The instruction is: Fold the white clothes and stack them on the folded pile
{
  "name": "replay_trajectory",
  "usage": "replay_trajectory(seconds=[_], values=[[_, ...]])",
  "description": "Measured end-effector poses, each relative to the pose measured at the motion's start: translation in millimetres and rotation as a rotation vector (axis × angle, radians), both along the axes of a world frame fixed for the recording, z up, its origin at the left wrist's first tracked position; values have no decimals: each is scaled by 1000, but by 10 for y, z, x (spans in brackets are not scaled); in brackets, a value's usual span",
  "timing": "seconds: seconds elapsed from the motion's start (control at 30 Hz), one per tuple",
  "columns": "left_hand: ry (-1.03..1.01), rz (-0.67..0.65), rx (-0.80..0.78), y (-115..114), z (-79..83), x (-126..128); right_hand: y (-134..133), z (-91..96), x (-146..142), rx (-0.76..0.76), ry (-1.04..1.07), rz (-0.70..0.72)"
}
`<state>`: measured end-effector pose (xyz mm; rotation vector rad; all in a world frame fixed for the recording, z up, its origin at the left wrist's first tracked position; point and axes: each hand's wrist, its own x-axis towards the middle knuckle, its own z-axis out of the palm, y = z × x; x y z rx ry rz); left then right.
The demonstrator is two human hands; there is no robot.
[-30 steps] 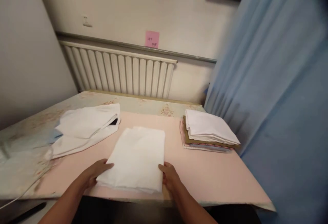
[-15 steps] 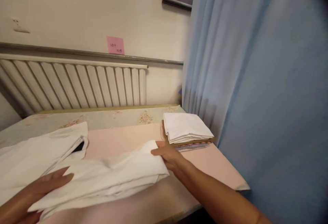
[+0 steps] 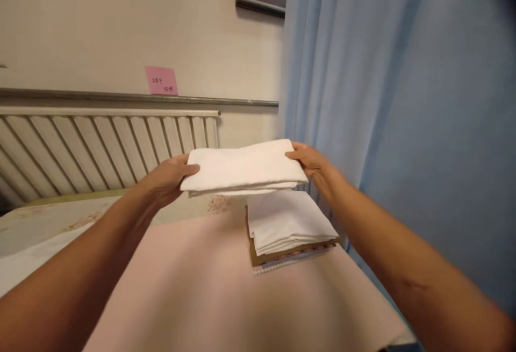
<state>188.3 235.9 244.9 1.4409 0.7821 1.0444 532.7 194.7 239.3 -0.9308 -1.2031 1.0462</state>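
A folded white cloth [image 3: 245, 168] is held up in the air between both hands, its layers showing along the near edge. My left hand [image 3: 171, 177] grips its left end, thumb on top and fingers underneath. At the right end, my right hand [image 3: 308, 159] pinches the cloth the same way. Just below and slightly right of it lies a stack of folded fabric [image 3: 292, 225], white on top with brown, patterned and bluish layers beneath. The stack rests on a pink sheet [image 3: 193, 271].
A flowered cover [image 3: 220, 204] shows beyond the pink sheet. Another white cloth [image 3: 24, 258] lies at the left, partly behind my forearm. A radiator [image 3: 100, 148] stands along the wall, and a blue curtain [image 3: 423, 142] hangs at the right. A pink note [image 3: 161, 80] is above the pipe.
Both hands have lifted the folded white cloth off to the right and away from me, near the stack. My left hand has closed on its left end. The view has turned right.
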Motion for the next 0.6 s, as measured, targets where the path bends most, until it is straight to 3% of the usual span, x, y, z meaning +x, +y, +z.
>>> replay_trajectory(seconds=[0.07,0.13,0.3,0.4,0.5,0.6], values=[[-123,-41,21,163,-115,440,84,-38,385,21,-29,-91],[-195,-62,-33,254,-436,842,103,-259,728,-47,-72,-218],[-148,-119,-316,145,-1669,1600,-111,-1346,1248,-280,-161,-433],[-64,-85,-433,33,-2143,1773,-288,-1934,1341,-376,-223,-529],[-27,-71,-500,56,-2204,1781,-325,-2199,1386,-435,-314,-597],[-38,-88,-519,170,-1995,1745,-189,-2135,1461,-450,-437,-667]])
